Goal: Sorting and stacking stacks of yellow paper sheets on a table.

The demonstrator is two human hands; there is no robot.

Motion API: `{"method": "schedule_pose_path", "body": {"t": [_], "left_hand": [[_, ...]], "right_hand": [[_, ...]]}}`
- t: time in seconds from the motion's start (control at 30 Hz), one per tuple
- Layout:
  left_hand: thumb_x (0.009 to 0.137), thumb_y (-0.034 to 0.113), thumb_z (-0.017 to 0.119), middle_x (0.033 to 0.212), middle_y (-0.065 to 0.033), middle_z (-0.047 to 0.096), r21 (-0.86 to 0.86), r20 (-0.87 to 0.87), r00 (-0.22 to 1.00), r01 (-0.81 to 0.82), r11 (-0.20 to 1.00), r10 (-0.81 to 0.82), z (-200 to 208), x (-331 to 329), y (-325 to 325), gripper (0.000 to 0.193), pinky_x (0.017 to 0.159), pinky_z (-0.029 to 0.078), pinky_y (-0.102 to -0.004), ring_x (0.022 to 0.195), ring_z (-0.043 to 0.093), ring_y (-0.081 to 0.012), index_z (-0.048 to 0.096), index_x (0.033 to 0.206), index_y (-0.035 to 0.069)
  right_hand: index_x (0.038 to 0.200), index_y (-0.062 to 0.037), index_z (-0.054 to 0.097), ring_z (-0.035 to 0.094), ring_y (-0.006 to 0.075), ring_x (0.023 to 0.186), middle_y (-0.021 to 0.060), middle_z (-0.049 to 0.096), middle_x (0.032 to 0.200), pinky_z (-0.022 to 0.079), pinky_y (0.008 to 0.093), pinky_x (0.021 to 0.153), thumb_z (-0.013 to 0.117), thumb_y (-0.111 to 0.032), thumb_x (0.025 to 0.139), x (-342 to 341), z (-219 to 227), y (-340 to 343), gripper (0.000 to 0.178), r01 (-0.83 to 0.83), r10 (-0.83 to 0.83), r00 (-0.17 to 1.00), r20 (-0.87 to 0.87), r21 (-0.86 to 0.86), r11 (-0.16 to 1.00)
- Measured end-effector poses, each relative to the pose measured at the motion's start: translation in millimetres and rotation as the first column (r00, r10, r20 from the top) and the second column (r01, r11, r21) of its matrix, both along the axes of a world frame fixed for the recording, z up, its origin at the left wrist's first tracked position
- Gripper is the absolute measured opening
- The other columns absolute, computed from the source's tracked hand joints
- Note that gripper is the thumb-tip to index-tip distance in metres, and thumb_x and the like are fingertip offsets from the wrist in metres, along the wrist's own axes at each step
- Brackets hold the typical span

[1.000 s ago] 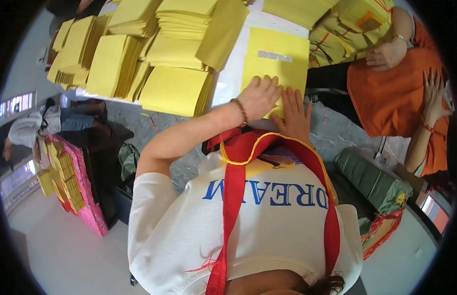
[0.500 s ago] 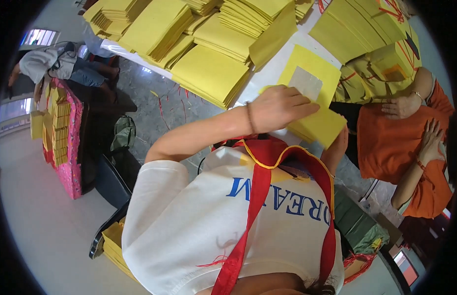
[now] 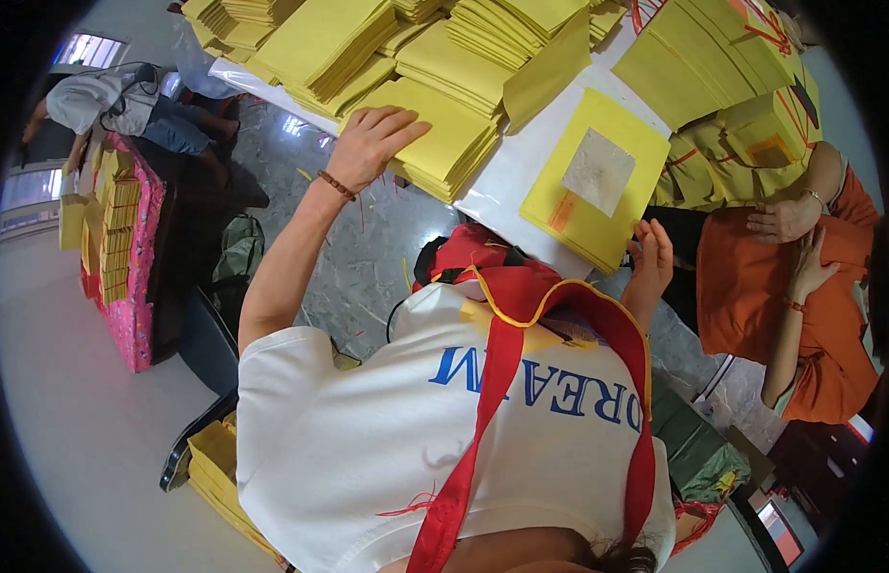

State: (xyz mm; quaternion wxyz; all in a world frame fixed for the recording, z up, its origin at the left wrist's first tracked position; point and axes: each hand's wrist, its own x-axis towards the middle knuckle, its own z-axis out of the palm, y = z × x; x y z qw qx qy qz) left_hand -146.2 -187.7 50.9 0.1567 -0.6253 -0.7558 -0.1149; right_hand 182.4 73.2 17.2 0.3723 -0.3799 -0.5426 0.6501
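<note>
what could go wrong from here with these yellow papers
1. The left grip is at the near edge of a yellow stack by the table's edge; a careless pull might fan out its layers or drop some onto the floor.
2. The patched paper also lies close to that edge, beside the right grip, so a bump could skew it or perhaps knock it off.
</note>
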Motion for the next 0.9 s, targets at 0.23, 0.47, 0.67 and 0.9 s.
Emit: {"method": "schedule_pose_path", "body": {"t": [0.23,0.47,0.67,0.9], "left_hand": [[0.07,-0.001,0.053,0.128,-0.0027,0.048,-0.259,0.037,0.999,0.045,0.965,-0.037,-15.2,-10.7,-2.6,0.062,0.095,0.034,-0.0421,0.117,0.045,-0.0224,0.046,0.127,0.022],[0.066,0.003,0.06,0.139,-0.0042,0.037,-0.413,-0.006,0.998,-0.055,0.909,0.058,-2.6,4.9,-1.5,0.079,0.101,0.027,-0.0525,0.127,0.036,-0.0275,0.033,0.137,0.026],[0.066,0.006,0.061,0.141,-0.0052,0.035,-0.252,-0.025,0.994,-0.113,0.961,0.111,-20.5,13.1,-13.6,0.074,0.104,0.023,-0.0546,0.13,0.03,-0.0304,0.038,0.134,0.025],[0.078,0.01,0.06,0.134,-0.0144,0.039,0.341,0.683,0.67,-0.645,0.684,0.291,-48.5,70.4,-23.6,0.062,0.102,0.028,-0.0438,0.125,0.036,-0.0283,0.035,0.135,0.01]], "right_hand": [[0.119,0.0011,0.052,0.055,0.0154,0.102,0.0081,0.06,0.108,0.042,0.0272,0.086,0.052,-0.011,0.09,-44.8,26.2,-25.1,0.031,-0.266,0.263,0.963,0.054,0.066,0.962],[0.132,-0.0105,0.043,0.033,0.0342,0.125,0.0208,0.026,0.139,0.032,0.0419,0.099,0.061,-0.028,0.083,-143.1,12.7,-86.3,0.055,-0.584,0.463,0.81,0.36,0.565,0.582],[0.111,-0.0186,0.06,0.034,0.0287,0.125,0.0054,0.047,0.127,0.029,0.0454,0.097,0.062,-0.037,0.078,-165.2,10.2,-107.0,0.038,-0.772,0.338,0.629,0.701,0.614,0.164],[0.108,-0.0179,0.061,0.033,0.0284,0.125,0.0047,0.047,0.126,0.029,0.0446,0.097,0.065,-0.035,0.076,-163.3,9.6,-101.9,0.036,-0.755,0.401,0.648,0.647,0.615,0.227]]}}
